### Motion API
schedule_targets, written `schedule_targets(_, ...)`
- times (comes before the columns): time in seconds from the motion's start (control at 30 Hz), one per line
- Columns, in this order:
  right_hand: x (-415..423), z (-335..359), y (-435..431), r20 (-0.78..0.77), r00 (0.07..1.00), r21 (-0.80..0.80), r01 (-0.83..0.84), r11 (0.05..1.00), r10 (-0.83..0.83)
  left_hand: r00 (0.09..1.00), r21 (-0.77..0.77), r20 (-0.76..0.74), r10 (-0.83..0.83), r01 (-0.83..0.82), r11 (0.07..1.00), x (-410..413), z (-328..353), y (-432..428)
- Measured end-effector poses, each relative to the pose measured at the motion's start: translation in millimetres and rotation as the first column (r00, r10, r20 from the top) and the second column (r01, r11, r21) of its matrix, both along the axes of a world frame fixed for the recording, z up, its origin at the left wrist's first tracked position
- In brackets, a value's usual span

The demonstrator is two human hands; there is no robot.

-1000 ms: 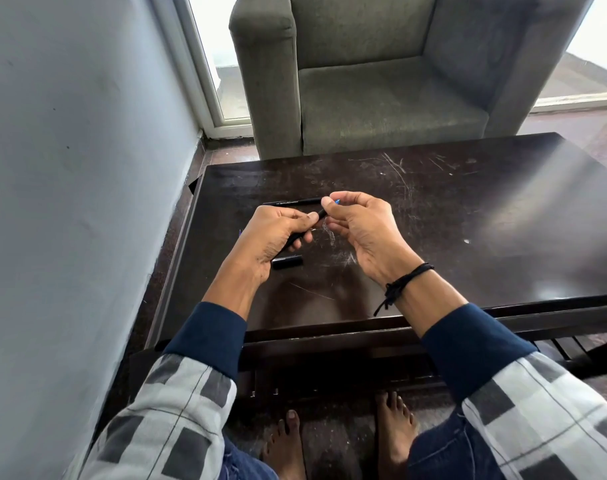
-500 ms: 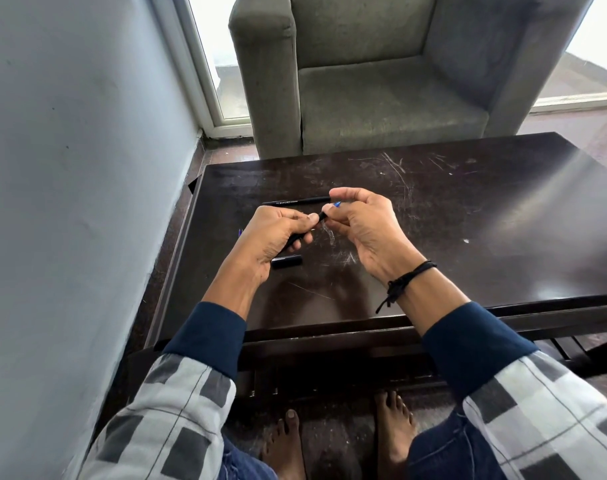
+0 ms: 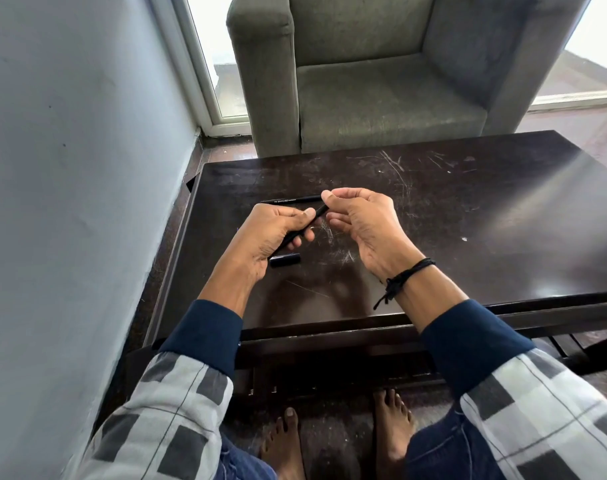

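My left hand grips a thin black pen body that points up and to the right above the dark table. My right hand pinches the far tip of that pen between thumb and fingers; the tip itself is hidden. A second slim black pen barrel lies flat on the table just behind my hands. A short black cap lies on the table under my left hand.
A grey armchair stands right behind the table's far edge. A pale wall runs close along the left side. My bare feet are on the floor under the table's front rail.
The small blue tip that showed between my hands is now covered by my right fingers. Both hands have stayed in nearly the same place.
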State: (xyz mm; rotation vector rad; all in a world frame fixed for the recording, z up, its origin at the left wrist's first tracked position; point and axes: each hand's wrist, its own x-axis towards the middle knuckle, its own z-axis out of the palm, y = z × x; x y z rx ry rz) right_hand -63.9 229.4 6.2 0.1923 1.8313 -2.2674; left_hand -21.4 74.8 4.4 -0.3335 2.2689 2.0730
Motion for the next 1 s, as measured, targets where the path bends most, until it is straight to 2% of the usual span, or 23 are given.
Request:
schedule_targets(0.17, -2.9, -0.7, 0.0, -0.017, 1.0, 0.064, 0.004, 0.998, -0.003, 1.0, -0.014, 0.007, 0.003, -0.003, 1.0, -0.6, -1.7, -0.3)
schedule_targets(0.3, -0.9, 0.2, 0.4, 0.008, 1.0, 0.011, -0.015, 1.0, 0.015, 1.0, 0.003, 0.01, -0.01, 0.01, 1.0, 0.4, -0.5, -1.0)
schedule_targets(0.5, -1.3, 0.6, -0.4, -0.007, 1.0, 0.066, -0.011, 0.998, 0.011, 1.0, -0.011, 0.017, -0.007, 0.008, 1.0, 1.1, -0.4, 0.8)
schedule_targets(0.67, 0.2, 1.6, -0.8, 0.011, 0.999, 0.031, -0.03, 0.999, 0.03, 0.999, -0.011, 0.03, -0.021, 0.021, 1.0, 1.5, -0.2, 0.0)
schedule_targets(0.83, -0.2, 2.1, -1.4, -0.002, 1.0, 0.068, -0.027, 0.997, 0.027, 0.999, -0.021, 0.037, -0.013, 0.014, 1.0, 1.0, -0.7, 0.4)
schedule_targets(1.0, 0.2, 2.8, -0.5, 0.018, 0.999, 0.021, -0.03, 0.999, 0.03, 0.999, -0.013, 0.037, -0.023, 0.024, 1.0, 1.1, 0.3, 0.0)
